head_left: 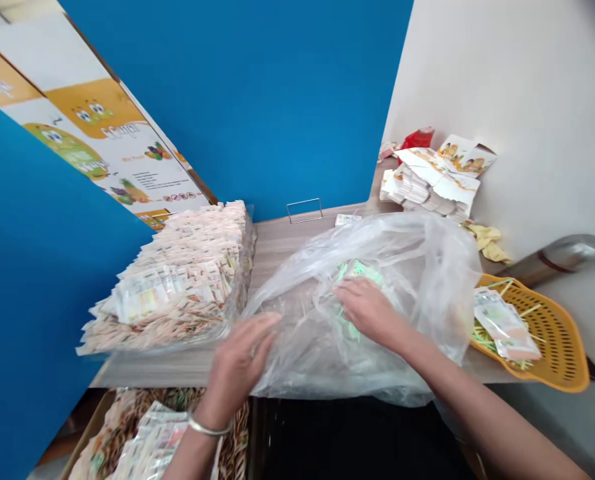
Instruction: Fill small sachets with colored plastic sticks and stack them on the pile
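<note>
A large clear plastic bag (402,267) lies crumpled on the wooden table (277,240), with pale green sticks (357,272) inside it. My right hand (367,307) rests on top of the bag over the green sticks, fingers curled and pressed on the plastic. My left hand (240,360), with a metal bangle at the wrist, lies on the bag's left edge with fingers stretched out. It is smeared by motion.
A big stack of small printed packets (177,280) stands at the left on the table. An orange perforated tray (552,340) with packets and sticks sits at the right. Folded cartons (437,180) and a red item lie at the back right. Blue partitions enclose the table. More packets fill a box (142,433) below.
</note>
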Available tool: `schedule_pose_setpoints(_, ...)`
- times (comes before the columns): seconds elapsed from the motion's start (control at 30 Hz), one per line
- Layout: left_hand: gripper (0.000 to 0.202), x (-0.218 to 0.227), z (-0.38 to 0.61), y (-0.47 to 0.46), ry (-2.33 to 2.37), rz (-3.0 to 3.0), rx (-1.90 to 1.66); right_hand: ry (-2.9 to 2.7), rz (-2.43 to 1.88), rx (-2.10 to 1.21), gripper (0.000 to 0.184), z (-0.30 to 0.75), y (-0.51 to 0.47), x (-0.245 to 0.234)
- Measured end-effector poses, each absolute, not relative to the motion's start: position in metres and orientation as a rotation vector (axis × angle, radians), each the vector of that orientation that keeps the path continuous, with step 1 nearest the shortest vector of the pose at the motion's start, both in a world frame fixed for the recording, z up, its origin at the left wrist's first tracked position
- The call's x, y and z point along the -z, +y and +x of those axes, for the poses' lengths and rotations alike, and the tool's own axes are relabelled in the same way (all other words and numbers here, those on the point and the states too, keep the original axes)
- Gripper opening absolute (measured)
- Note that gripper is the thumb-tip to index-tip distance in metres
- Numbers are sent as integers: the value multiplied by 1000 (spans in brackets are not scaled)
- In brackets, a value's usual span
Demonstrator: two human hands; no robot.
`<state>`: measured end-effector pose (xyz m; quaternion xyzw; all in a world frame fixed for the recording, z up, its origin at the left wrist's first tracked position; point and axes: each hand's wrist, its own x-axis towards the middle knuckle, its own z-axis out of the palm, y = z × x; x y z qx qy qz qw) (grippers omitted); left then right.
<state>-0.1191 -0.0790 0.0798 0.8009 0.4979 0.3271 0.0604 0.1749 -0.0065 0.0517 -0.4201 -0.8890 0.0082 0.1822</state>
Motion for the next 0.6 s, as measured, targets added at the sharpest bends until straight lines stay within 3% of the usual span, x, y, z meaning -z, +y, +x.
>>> schedule_pose_setpoints(0.2, 28, -53, -161, -89, 1729, 2370, -994, -3046, -1338, -159, 23, 165, -19, -1)
schedule_pose_setpoints(0.33, 26, -15, -110, -59, 1528, 2276, -979, -2948, -1501, -186, 24, 164, -13, -9)
schedule_pose_setpoints(0.47, 30, 18, -56, -15, 1554, 2316, -637, -2905, -1538, -226, 27, 148, 15, -15)
schedule_pose_setpoints(0.53, 26, 19, -50, -10, 1553, 2329, -571, -2935, -1606, -330, 27, 140, 26, -22)
schedule_pose_setpoints(0.6, 25, 3, -61, -20, 1538, 2337, -748, -2886, -1574, -377, 24, 129, 34, -39)
